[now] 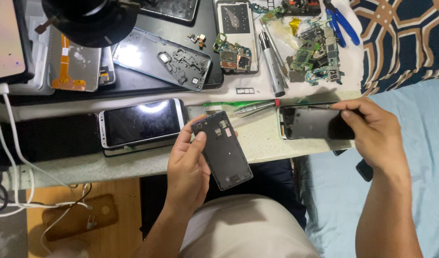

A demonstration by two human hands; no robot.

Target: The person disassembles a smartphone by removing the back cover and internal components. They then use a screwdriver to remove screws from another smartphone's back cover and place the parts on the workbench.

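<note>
My left hand (188,160) holds a dark phone back frame (224,150) by its left edge, thumb on its inner face, over the front edge of the white table (262,141). My right hand (370,131) grips the right end of an opened black phone body (310,123) that lies on the table's right end. Between the two lie a green toothbrush (229,104) and a slim screwdriver with a red collar (255,108).
A silver-framed phone (142,123) and a black one (47,138) lie at the left. Further back are a blue phone frame (162,57), circuit boards (310,52), a metal pen-shaped tool (272,62), blue-handled pliers (341,21) and a white cable (9,143). Blue bedding lies to the right.
</note>
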